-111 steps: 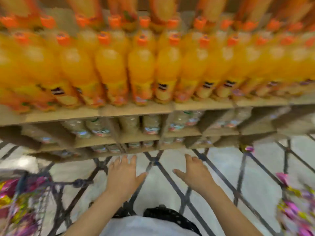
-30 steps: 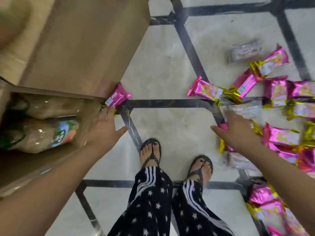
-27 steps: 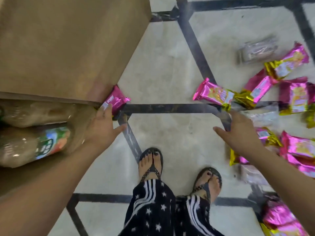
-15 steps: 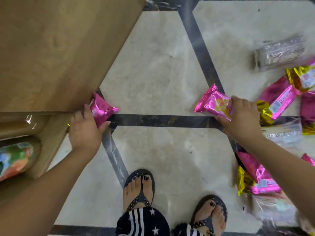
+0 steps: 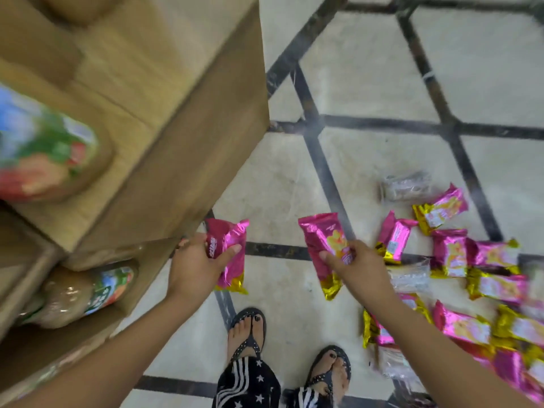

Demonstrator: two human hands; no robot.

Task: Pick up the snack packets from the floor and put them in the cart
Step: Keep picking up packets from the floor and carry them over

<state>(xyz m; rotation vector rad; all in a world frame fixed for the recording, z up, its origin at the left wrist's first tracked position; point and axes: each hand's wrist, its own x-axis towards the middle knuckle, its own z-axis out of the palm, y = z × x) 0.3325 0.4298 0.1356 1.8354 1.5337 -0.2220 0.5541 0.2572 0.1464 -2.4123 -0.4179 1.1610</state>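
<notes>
Two packets are held above the floor (image 5: 282, 184) at centre frame: the left hand (image 5: 194, 266) wraps its fingers (image 5: 232, 250) round the left packet (image 5: 228, 260), and the right hand (image 5: 357, 266) pinches the right packet (image 5: 322, 242) between thumb and curled fingers. Loose packets (image 5: 450, 254) lie scattered at right and lower right; the cart is out of view. Likely hazards: slick foil, gripped one-handed, slipping during the turn towards the cart; loose packets near the feet (image 5: 247, 328) being trodden on.
</notes>
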